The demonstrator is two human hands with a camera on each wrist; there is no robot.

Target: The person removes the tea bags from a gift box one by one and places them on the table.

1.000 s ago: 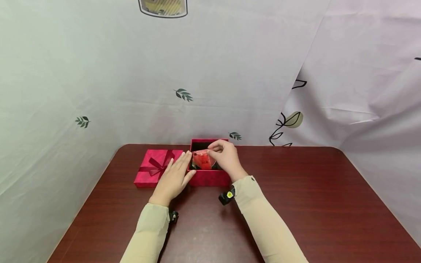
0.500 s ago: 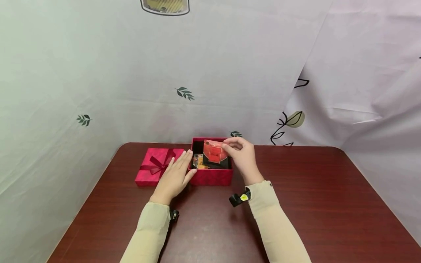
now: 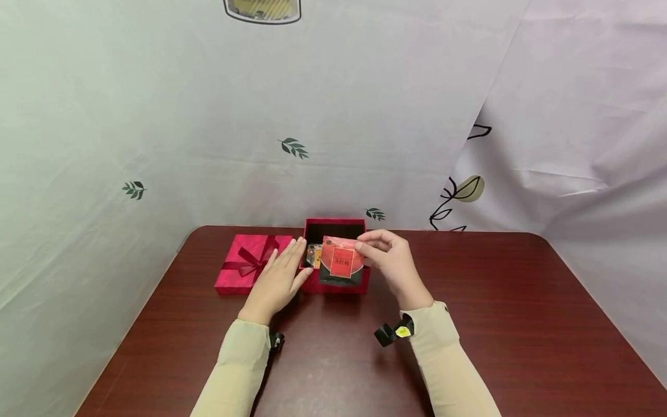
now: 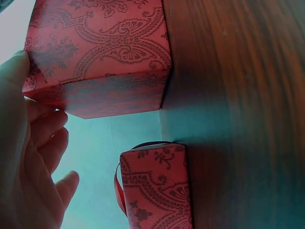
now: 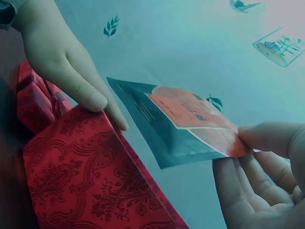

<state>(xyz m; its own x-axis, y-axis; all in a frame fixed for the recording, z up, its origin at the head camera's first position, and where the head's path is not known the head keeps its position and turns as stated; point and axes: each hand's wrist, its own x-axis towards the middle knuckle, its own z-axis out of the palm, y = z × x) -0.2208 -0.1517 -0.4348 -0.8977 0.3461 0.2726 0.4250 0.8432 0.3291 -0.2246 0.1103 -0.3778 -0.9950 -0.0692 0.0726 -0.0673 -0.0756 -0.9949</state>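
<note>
Between thumb and fingers, my right hand (image 3: 393, 263) pinches a flat red and black sachet (image 3: 341, 262) by its upper right corner. In the head view the sachet hangs in front of the open red gift box (image 3: 311, 284), covering part of its front wall. My left hand (image 3: 275, 280) rests with straight fingers against the left edge of the box; the thumb touches its front rim in the right wrist view. A small packet with an orange label (image 3: 314, 255) shows inside the box. Its patterned wall (image 4: 109, 43) fills the top of the left wrist view.
The red box lid (image 3: 237, 281) with a ribbon bow (image 3: 250, 262) lies left of the box, partly behind my left hand. Box and lid stand near the far edge of the brown wooden table (image 3: 495, 313). A pale printed curtain (image 3: 365, 116) hangs behind.
My right hand has lifted the sachet out of the box and brought it right and toward me. The small packet inside has come into view. My left hand stays in place.
</note>
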